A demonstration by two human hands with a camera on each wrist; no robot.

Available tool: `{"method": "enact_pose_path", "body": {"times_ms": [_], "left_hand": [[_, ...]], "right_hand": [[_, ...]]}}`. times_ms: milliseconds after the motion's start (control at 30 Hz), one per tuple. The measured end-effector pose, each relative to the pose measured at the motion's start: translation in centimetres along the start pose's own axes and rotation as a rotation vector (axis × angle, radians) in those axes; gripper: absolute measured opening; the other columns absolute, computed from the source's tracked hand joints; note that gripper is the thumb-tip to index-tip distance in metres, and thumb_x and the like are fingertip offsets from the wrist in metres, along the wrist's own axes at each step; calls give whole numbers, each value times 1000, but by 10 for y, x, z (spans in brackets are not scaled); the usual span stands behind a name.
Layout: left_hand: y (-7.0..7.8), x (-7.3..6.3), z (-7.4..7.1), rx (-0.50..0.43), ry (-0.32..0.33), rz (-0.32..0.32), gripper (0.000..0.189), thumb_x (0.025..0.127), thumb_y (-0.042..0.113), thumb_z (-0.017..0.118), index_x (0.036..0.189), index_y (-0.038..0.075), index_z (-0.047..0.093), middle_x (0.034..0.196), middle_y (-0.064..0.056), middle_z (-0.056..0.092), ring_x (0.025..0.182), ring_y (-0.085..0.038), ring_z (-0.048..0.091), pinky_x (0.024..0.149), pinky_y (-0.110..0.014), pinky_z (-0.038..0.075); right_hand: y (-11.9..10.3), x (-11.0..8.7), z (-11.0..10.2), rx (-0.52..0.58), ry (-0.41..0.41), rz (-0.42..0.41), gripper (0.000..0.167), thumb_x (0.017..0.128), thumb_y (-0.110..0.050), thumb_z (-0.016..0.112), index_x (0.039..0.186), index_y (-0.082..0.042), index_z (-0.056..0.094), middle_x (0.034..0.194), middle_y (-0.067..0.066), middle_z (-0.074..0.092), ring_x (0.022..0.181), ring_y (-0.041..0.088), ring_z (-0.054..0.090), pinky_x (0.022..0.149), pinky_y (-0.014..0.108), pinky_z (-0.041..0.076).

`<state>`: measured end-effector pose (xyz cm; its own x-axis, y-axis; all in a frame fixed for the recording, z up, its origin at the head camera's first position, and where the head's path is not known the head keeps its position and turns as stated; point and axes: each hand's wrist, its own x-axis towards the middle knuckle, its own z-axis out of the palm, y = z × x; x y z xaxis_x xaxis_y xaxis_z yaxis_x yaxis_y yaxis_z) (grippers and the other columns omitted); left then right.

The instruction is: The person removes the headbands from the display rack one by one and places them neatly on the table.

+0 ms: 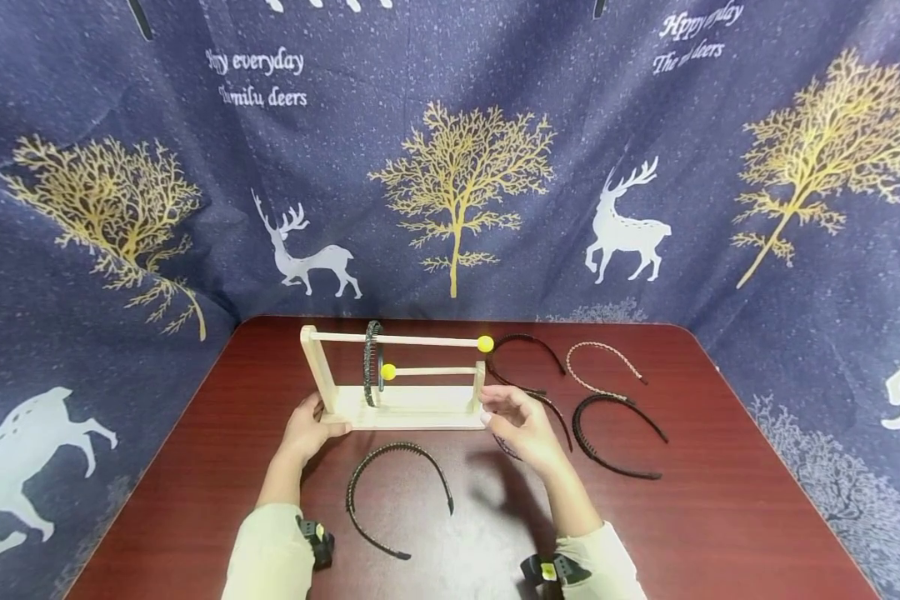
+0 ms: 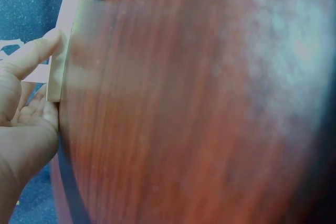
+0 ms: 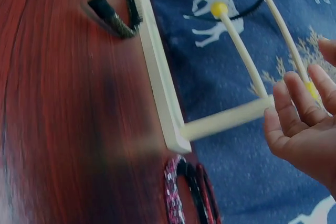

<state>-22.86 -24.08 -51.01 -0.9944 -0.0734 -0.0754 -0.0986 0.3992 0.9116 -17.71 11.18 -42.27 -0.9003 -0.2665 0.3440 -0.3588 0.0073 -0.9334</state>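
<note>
A pale wooden headband stand (image 1: pixel 420 408) has a tall left post, a shorter right post, and two rods tipped with yellow balls. My left hand (image 1: pixel 305 429) grips the left end of its base, thumb on top, as the left wrist view also shows. Beside the short right post is my right hand (image 1: pixel 525 427), its fingers (image 3: pixel 296 103) loosely extended and holding nothing; whether they touch the post I cannot tell. From the upper rod hangs a dark glittery headband (image 1: pixel 369 367). Another dark headband (image 1: pixel 350 492) lies on the table in front of the stand.
Right of the stand, several more headbands lie on the reddish-brown table (image 1: pixel 720 500), among them a beige braided headband (image 1: pixel 570 367) and a black toothed headband (image 1: pixel 618 470). Behind the table hangs a blue cloth (image 1: pixel 510 275) printed with deer and trees.
</note>
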Motion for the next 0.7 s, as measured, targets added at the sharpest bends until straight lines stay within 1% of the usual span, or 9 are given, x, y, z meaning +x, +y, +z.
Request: {"method": "enact_pose_path", "body": {"times_ms": [133, 300, 500, 700], "left_hand": [[0, 0, 0, 2, 4, 0, 83, 71, 0, 75, 139, -10, 29, 138, -32, 34, 127, -42, 33, 103, -45, 28], [-1, 0, 0, -1, 7, -6, 83, 70, 0, 75, 139, -11, 29, 137, -32, 35, 127, -42, 33, 102, -46, 28], [-3, 0, 1, -14, -5, -18, 82, 71, 0, 74, 139, -9, 29, 138, -31, 35, 127, -41, 33, 102, -46, 29], [-3, 1, 1, -26, 0, -20, 82, 71, 0, 75, 139, -8, 31, 138, -30, 35, 127, -41, 33, 102, -45, 28]], "right_hand": [[-3, 6, 11, 2, -28, -8, 31, 81, 17, 57, 112, 16, 53, 103, 29, 57, 99, 53, 48, 77, 26, 47], [-1, 12, 22, 12, -58, -20, 32, 81, 15, 58, 112, 14, 54, 102, 25, 58, 99, 51, 49, 76, 32, 50], [3, 18, 31, 9, -84, -8, 33, 79, 14, 58, 113, 13, 55, 103, 26, 58, 99, 49, 50, 78, 33, 49], [1, 26, 42, 24, -112, -1, 34, 80, 13, 59, 114, 12, 55, 106, 28, 57, 98, 46, 53, 77, 37, 49]]}}
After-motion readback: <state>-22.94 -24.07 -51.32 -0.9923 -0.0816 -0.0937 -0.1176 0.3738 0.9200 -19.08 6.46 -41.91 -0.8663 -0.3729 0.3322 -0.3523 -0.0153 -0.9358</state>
